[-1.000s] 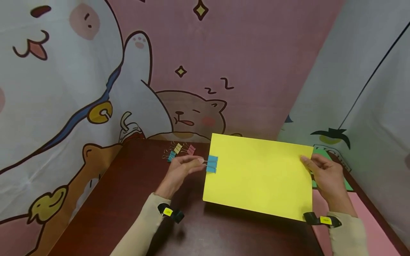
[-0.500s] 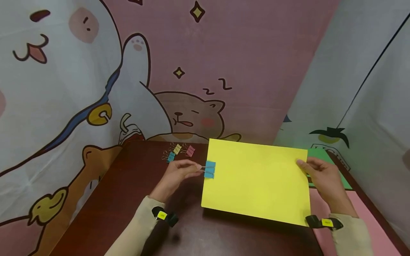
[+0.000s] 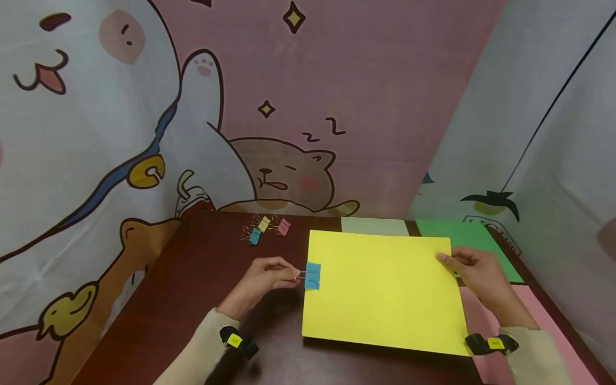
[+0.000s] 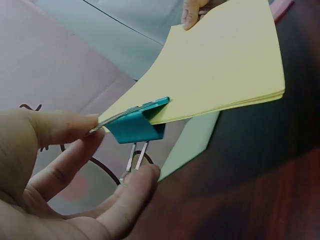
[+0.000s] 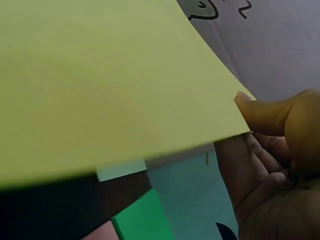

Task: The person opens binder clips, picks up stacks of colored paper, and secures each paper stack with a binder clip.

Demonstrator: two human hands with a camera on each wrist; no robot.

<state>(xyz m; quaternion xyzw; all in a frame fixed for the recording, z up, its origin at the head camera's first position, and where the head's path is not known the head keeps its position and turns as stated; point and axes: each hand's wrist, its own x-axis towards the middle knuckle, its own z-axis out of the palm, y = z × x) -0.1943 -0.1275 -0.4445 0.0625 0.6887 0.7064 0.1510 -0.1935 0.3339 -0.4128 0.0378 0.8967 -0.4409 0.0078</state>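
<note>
1. Two hands are holding the yellow paper [image 3: 380, 294], a stack of sheets, flat and just above the table [image 3: 159, 310]; shadow is lying under its near edge.
2. Left hand [image 3: 262, 282]: partly curled. Thumb and forefinger are pinching the upper handle [image 4: 123, 115] of the blue clip [image 3: 312, 276]; another fingertip is touching the lower handle [image 4: 131, 156]. Handles are standing apart, not squeezed together.
3. The clip is straddling the paper's left edge. How hard it is biting, I cannot tell.
4. Right hand [image 3: 481, 271]: closed to a thin pinch near the paper's far right corner, thumb lying on top, fingers supporting beneath.
5. Handling, as I am judging it: light, smooth, limp across its width and already bowing a little; loose sheets probably sliding over each other if the pinch is slackening.
6. Best hold, I am reckoning: flat pinch at edge or corner, gentle against creasing; clip by its wire ends, its spring likely stiff.
7. Beyond my left hand, a second blue clip [image 3: 254, 236], a yellow clip [image 3: 263, 223] and a pink clip [image 3: 283, 226] are lying close together. Pale paper [image 3: 375, 226], green paper [image 3: 457, 240] and pink paper [image 3: 495, 370] are showing behind and rightward.
</note>
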